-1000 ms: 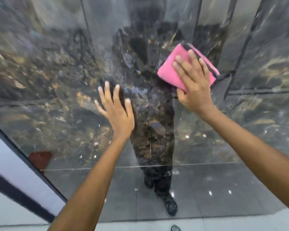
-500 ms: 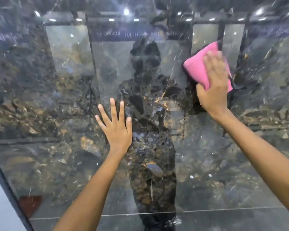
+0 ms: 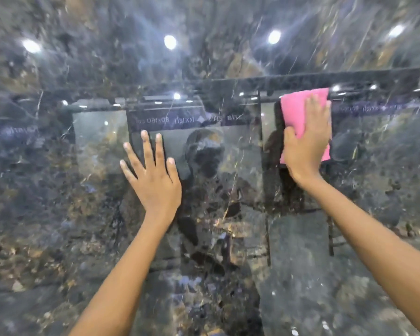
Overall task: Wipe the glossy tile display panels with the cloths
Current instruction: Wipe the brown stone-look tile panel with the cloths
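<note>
The right hand point(image 3: 306, 141) presses a folded pink cloth point(image 3: 301, 110) flat against the dark glossy panel point(image 3: 58, 214), fingers straight and laid over the cloth, thumb along its lower left edge. The cloth sits high on the panel's right side, its top edge at a dark horizontal band that shows in the gloss. The left hand point(image 3: 153, 175) is bare, fingers spread and straight, palm flat on the panel well left of the cloth; it looks like a brace.

The step in hand seems to be a wiping pass over the upper right area. To do it well, the pressure should stay even across the whole palm, so the cloth stays flat and does not bunch under the fingertips. Strokes should overlap, since a glossy face like this shows any missed strip and any streak under the reflected ceiling lights point(image 3: 170, 41).

The main risk is the bracing hand: a bare palm on polished tile probably leaves prints, so that patch needs a pass too, or the hand should rest lighter. A second cloth is not in view.
</note>
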Motion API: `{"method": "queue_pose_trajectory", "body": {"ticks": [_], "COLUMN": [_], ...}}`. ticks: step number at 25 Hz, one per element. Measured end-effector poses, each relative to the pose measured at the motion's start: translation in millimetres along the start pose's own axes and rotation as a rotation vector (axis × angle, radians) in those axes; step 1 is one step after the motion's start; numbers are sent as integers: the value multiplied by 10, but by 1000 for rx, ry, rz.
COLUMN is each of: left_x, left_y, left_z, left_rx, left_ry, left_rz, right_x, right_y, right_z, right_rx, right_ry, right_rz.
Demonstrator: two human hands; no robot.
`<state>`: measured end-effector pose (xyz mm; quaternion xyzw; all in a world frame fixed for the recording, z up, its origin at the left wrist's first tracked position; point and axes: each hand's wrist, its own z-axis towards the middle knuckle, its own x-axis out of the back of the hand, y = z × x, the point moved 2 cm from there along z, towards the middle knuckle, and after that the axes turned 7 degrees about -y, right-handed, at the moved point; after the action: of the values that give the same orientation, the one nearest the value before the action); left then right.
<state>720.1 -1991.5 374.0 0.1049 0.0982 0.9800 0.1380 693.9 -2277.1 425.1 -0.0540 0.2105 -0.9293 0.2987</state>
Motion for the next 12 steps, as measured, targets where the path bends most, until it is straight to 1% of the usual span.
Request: {"method": "queue_pose_trajectory", "body": {"ticks": [1, 2, 3, 4, 5, 6, 7, 8, 10, 11, 12], "left_x": [-35, -55, -60, -56, -53, -58, -66, -78, -80, -67, -56], "left_y": [-4, -17, -28, -40, -51, -57, -61, -67, -70, -61, -56], "left_z": [-11, -20, -23, -18, -6, 1, -2, -16, -44, -37, -25], "left_rx": [5, 6, -1, -13, -24, -30, -30, -29, -39, -45, -46], "left_ry": [-7, -12, -16, -16, -12, -7, -3, 0, 0, 0, -1], "left_rz": [21, 25, 24, 26, 30, 32, 30, 27, 33, 41, 45], "right_x": [-101, -226, -339, -379, -355, -273, -183, -99, 91, 130, 95], "right_y": [-112, -198, -223, -202, -116, -42, 4, 34, -19, -136, -309], "right_z": [-119, -327, -586, -811, -858, -751, -558, -314, 268, 524, 674], "right_rx": [30, 234, 585, 913, 1108, 1144, 1020, 769, 184, -27, -129], "right_ry": [-24, -111, -241, -405, -522, -545, -473, -349, -59, 26, 29], "right_rz": [-33, -116, -205, -306, -394, -418, -374, -292, -152, -119, -138]}}
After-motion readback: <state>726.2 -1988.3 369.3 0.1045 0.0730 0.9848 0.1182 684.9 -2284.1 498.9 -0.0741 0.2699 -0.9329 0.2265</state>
